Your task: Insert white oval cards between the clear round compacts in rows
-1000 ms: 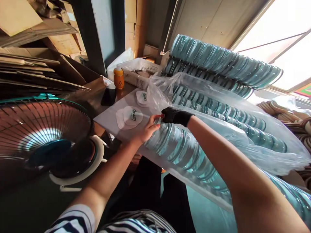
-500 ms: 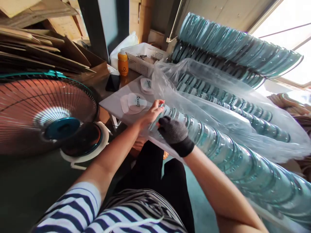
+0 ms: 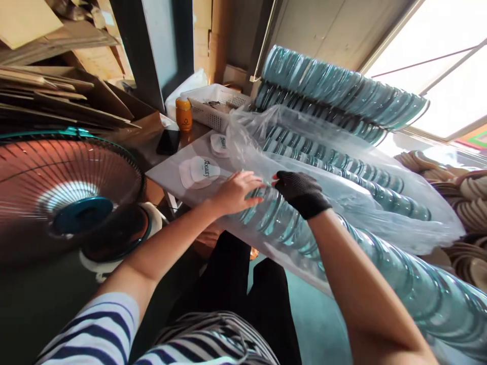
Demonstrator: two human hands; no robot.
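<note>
My left hand [image 3: 239, 193] is bare, its fingers spread above the near end of a long row of nested clear glass pieces [image 3: 395, 268], round like lids or bowls. My right hand [image 3: 301, 190], in a dark knitted glove with bare fingertips, is closed in a pinch over the same row. Whatever sits in that pinch is too small to make out. Both hands' fingertips come close together. Behind them, a clear plastic sheet [image 3: 327, 182] lies over more glass rows. White printed cards [image 3: 201, 171] rest on the table left of my left hand.
A fan [image 3: 87, 213] stands close on the left, below stacked cardboard [image 3: 57, 104]. Along the table's back are a phone [image 3: 168, 142], an orange bottle [image 3: 184, 115] and a white basket [image 3: 215, 114]. A tall glass stack [image 3: 335, 86] rises behind the sheet.
My right hand has moved right and up along the glass row, away from the row's end. My left hand has opened its fingers. The view has shifted slightly.
</note>
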